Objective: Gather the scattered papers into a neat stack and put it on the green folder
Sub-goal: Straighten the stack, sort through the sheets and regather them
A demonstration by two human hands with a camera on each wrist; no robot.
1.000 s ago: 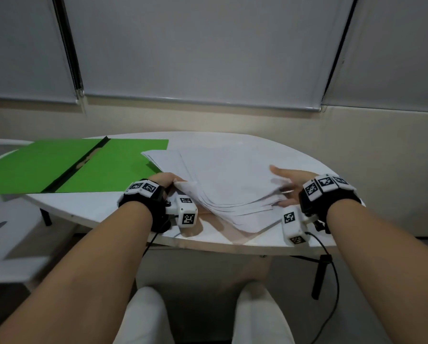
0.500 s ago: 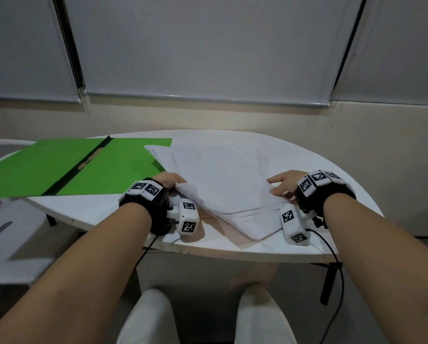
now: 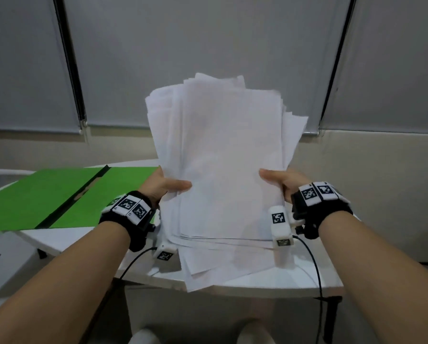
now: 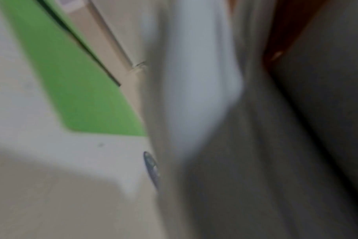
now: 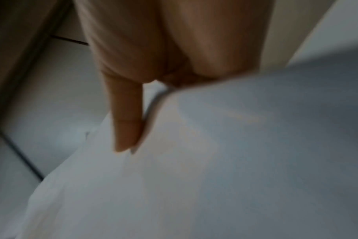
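Note:
A sheaf of white papers [image 3: 222, 157] stands upright on the table's near part, its sheets uneven at top and bottom. My left hand [image 3: 168, 186] grips its left edge with the thumb across the front. My right hand [image 3: 277, 180] grips the right edge the same way; its fingers [image 5: 127, 122] lie along the back of the papers [image 5: 235, 153] in the right wrist view. The open green folder [image 3: 59, 199] lies flat on the table to the left, apart from the papers. The left wrist view is blurred and shows the folder [image 4: 75, 90] beside the papers [image 4: 194, 80].
The white oval table [image 3: 282, 281] has its front edge close to my knees. A white chair [image 3: 6, 264] stands at the left below the folder. Wrist camera cables hang over the table's front edge. Grey blinds cover the wall behind.
The papers lay fanned flat on the table with both hands at their sides. Now both hands have tipped the sheaf up on end and hold it upright.

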